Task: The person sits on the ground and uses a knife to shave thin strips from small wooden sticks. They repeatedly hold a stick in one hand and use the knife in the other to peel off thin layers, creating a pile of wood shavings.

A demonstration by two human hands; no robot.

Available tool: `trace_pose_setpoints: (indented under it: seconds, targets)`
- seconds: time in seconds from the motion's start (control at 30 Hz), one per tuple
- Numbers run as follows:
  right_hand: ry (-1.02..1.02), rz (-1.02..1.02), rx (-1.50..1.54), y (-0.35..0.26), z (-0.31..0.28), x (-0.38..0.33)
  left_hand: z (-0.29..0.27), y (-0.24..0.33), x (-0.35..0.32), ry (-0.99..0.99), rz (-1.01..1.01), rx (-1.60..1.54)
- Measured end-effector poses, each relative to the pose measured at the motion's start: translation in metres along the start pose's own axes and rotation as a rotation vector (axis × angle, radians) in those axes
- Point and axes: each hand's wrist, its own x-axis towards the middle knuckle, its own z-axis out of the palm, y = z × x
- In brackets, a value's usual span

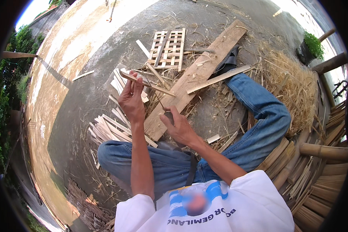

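Observation:
My left hand [131, 102] is raised, its fingertips pinching a flat bamboo strip [158, 89] that slants down to the right. The strip's lower end lies over a long wooden plank [207, 67]; whether it touches the plank I cannot tell. Closed around a knife's handle, my right hand [181, 129] is just below and to the right of the strip. The thin knife blade [158, 99] points up and left, crossing the strip close to my left fingers. My fingers hide most of the handle.
Cut bamboo strips [109, 129] lie heaped by my left knee. Beyond the plank's left side sits a woven slat lattice [178, 48]. Another strip [218, 79] rests across the plank near my right foot. Shavings [297, 89] are piled at the right, with split bamboo [328, 183] nearer me.

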Motion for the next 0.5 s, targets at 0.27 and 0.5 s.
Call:
trace_pose_setpoints:
  seconds: [0.27,0.5]
  targets:
    - [0.040,0.433,-0.070,0.152,0.004,0.007,0.002,-0.003,-0.003,0.036,-0.059,-0.118]
    - [0.048,0.149,-0.015,0.030,0.008,0.011,0.002,-0.005,-0.013,0.106,-0.065,-0.072]
